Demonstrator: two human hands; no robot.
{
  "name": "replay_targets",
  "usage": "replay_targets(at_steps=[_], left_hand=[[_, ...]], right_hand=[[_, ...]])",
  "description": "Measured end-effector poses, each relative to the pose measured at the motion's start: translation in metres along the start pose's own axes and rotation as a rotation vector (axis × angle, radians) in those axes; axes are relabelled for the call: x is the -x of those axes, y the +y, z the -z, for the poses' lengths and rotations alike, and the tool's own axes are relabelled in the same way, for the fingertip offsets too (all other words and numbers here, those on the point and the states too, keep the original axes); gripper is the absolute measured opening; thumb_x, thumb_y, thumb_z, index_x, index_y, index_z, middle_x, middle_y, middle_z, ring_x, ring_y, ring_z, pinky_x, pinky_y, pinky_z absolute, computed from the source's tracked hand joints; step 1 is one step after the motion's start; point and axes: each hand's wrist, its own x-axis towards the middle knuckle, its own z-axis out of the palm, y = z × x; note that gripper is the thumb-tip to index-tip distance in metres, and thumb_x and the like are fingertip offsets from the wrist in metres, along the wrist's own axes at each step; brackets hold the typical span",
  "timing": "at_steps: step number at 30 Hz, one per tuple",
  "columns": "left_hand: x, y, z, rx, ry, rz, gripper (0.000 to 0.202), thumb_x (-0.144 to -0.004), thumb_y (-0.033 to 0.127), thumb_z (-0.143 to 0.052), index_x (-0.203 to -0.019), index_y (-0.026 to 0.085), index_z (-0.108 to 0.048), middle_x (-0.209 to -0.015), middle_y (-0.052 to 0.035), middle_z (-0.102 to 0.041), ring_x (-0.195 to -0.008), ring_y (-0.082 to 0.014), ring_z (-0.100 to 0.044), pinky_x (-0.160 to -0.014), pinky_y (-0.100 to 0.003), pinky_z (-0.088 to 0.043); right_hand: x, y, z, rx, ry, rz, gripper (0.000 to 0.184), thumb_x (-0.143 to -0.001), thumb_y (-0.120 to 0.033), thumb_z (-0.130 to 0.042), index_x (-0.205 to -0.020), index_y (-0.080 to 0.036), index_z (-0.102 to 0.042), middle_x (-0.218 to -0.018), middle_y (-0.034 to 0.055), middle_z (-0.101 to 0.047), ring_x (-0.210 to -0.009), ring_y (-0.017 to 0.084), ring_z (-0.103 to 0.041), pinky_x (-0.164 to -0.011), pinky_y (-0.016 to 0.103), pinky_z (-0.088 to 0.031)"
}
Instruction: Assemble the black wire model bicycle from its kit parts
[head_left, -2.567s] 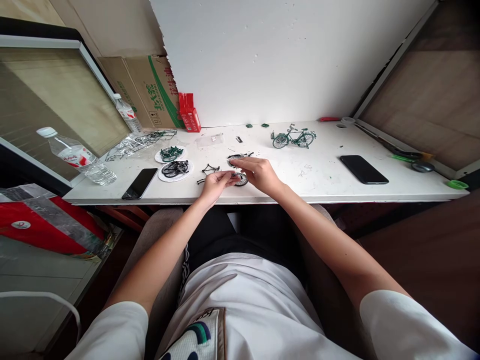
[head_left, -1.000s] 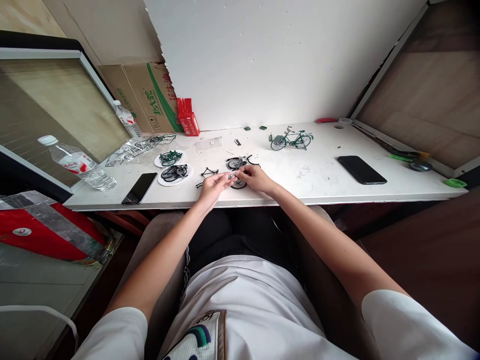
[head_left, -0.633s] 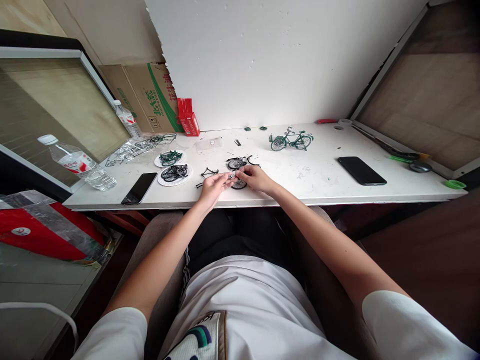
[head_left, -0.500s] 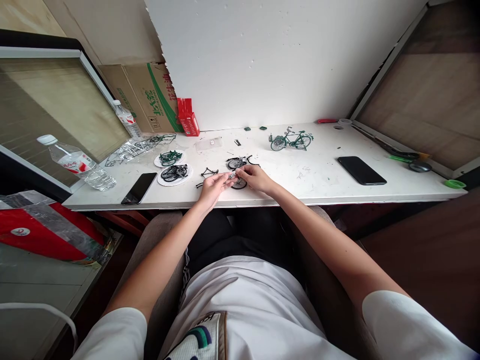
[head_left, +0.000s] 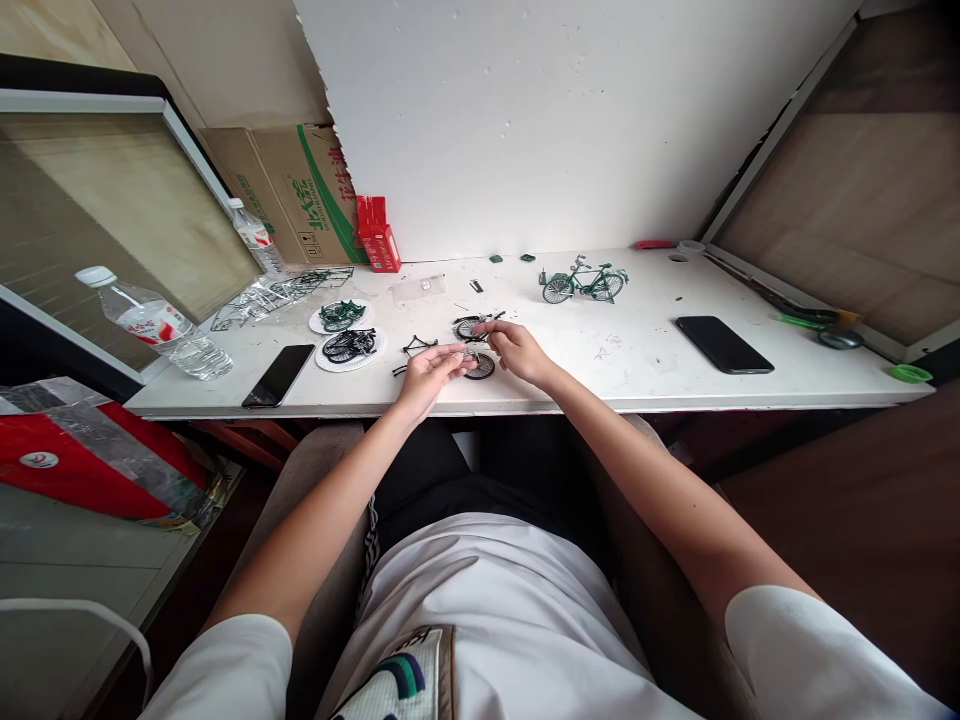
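Observation:
My left hand (head_left: 425,371) is pinched on a small metal model part (head_left: 459,351) near the front of the white table (head_left: 637,350). My right hand (head_left: 517,350) is beside it, fingertips pinched just above a small black wheel (head_left: 480,366) lying on the table. Whether the right fingers hold anything is too small to see. Another black wheel (head_left: 469,327) and a thin black frame piece (head_left: 418,346) lie close by.
Two white dishes of parts (head_left: 349,346) and a black phone (head_left: 279,374) lie to the left, with water bottles (head_left: 154,322) and a cardboard box (head_left: 300,190). A finished green model bicycle (head_left: 584,282) stands at the back. A second phone (head_left: 724,344) lies right.
My right hand has drawn slightly apart from the left and moved a little right. The small black wheel below it is more exposed. The left hand keeps its pinch.

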Motion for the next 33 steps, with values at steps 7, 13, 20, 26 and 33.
replay_targets(at_steps=[7,13,20,26,33], left_hand=[[0.0,0.0,0.0,0.023,-0.021,0.014,0.05,-0.067,0.032,-0.1,-0.107,0.011,-0.079,-0.099,-0.0128,-0.084,-0.101,-0.0256,-0.081,-0.106,-0.043,-0.058],[0.0,-0.004,0.001,-0.011,-0.011,0.02,0.052,-0.068,0.033,-0.1,-0.109,0.01,-0.079,-0.102,-0.0149,-0.084,-0.103,-0.0275,-0.081,-0.105,-0.045,-0.059],[0.001,-0.004,-0.003,-0.077,0.009,-0.017,0.055,-0.068,0.042,-0.099,-0.108,0.011,-0.079,-0.101,-0.0142,-0.084,-0.094,-0.0278,-0.082,-0.1,-0.046,-0.061],[0.001,-0.004,-0.005,-0.122,0.013,-0.03,0.057,-0.065,0.042,-0.101,-0.106,0.01,-0.078,-0.102,-0.0144,-0.084,-0.091,-0.0284,-0.081,-0.097,-0.047,-0.063],[0.0,-0.005,-0.004,-0.12,0.013,-0.037,0.057,-0.062,0.041,-0.102,-0.104,0.01,-0.078,-0.103,-0.015,-0.084,-0.091,-0.0294,-0.081,-0.098,-0.049,-0.062]], right_hand=[[-0.003,-0.012,0.011,-0.278,0.139,0.037,0.049,-0.096,-0.066,-0.068,-0.113,-0.02,-0.068,-0.102,0.0093,-0.079,-0.095,0.021,-0.074,-0.084,0.036,-0.064],[0.001,-0.036,0.011,-0.248,0.264,0.144,0.047,-0.089,-0.068,-0.077,-0.096,-0.022,-0.071,-0.101,0.0089,-0.08,-0.098,0.023,-0.076,-0.078,0.032,-0.064],[0.01,-0.041,0.001,-0.06,0.193,0.277,0.026,-0.102,-0.046,-0.067,-0.099,-0.022,-0.076,-0.096,0.0048,-0.08,-0.084,0.018,-0.075,-0.072,0.03,-0.066],[0.012,-0.04,-0.003,0.015,0.155,0.337,0.022,-0.1,-0.022,-0.054,-0.099,-0.021,-0.076,-0.097,0.0031,-0.079,-0.086,0.016,-0.077,-0.074,0.027,-0.066],[0.014,-0.041,-0.007,0.035,0.129,0.344,0.024,-0.096,-0.016,-0.052,-0.098,-0.019,-0.075,-0.094,0.004,-0.078,-0.085,0.017,-0.077,-0.071,0.026,-0.065]])
